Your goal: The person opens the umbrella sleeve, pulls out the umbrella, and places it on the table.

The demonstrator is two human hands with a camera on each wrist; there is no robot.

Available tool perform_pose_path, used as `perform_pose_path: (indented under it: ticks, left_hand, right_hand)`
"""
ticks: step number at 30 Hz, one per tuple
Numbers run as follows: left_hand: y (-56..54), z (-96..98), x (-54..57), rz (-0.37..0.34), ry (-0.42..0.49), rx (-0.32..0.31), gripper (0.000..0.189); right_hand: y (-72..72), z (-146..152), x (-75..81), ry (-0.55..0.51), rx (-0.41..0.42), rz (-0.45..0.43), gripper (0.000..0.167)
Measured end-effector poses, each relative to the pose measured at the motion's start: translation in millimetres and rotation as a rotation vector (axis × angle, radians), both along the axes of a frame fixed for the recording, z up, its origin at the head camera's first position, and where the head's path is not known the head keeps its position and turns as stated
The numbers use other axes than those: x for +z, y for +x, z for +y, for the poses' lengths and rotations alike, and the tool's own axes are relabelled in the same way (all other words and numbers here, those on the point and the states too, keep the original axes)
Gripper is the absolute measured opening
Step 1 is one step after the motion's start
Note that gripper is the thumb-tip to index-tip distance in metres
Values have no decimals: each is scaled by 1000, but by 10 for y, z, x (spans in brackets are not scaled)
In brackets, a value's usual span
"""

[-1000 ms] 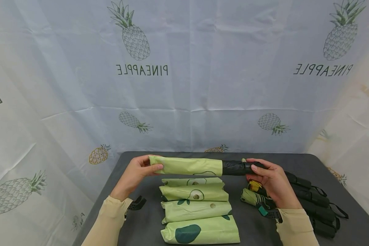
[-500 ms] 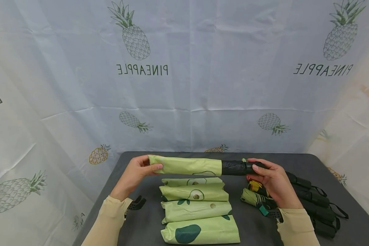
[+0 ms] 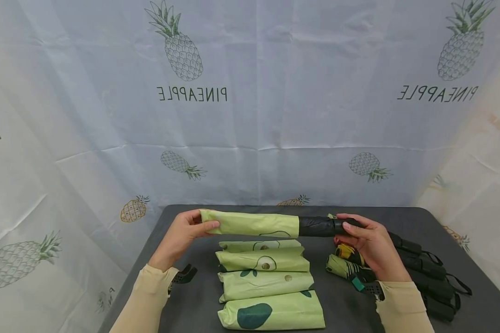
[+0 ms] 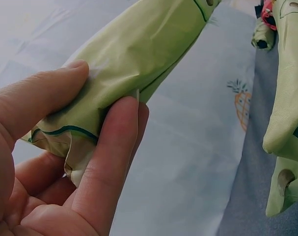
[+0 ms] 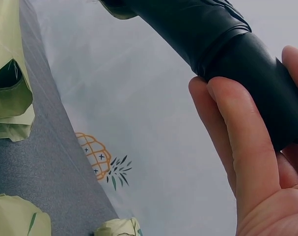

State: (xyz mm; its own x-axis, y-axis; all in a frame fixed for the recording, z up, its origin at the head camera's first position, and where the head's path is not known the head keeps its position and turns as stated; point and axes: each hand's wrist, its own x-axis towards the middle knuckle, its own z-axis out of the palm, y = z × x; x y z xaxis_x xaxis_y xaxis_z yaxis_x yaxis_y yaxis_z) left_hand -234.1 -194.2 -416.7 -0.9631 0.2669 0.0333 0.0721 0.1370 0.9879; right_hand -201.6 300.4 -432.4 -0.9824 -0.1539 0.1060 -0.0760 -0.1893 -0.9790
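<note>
Over the far part of the table, a black folded umbrella [image 3: 318,226] is held level, partly inside a light green avocado-print sleeve [image 3: 250,224]. My left hand [image 3: 187,233] pinches the sleeve's left end between thumb and fingers. In the left wrist view the fabric [image 4: 114,73] bunches under the thumb. My right hand [image 3: 368,240] grips the umbrella's smooth black handle [image 5: 259,73], its fingers curled around from below. The umbrella's inner part is hidden by the sleeve.
Several matching green pieces [image 3: 268,283] lie in a column on the dark table [image 3: 196,305]. Behind my right hand and sleeve lie several folded umbrellas [image 3: 433,277] with black handles and loops, some with green or yellow canopies [image 3: 337,266]. A pineapple-print curtain [image 3: 258,125] stands behind.
The sleeve and left hand have shifted slightly left, and the right hand a little right with the handle. Slightly more black umbrella shows between them.
</note>
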Motion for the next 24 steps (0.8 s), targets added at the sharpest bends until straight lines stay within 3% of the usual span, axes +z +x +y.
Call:
perform_pose_path:
  ticks: [9, 24]
  left_hand:
    - [-12, 7, -34, -8, -2, 0, 45]
    - [-12, -27, -20, -5, -8, 21, 44]
  right_hand:
    - [1, 35, -2, 26, -27, -31, 31]
    - [-7, 104, -16, -20, -15, 7, 32]
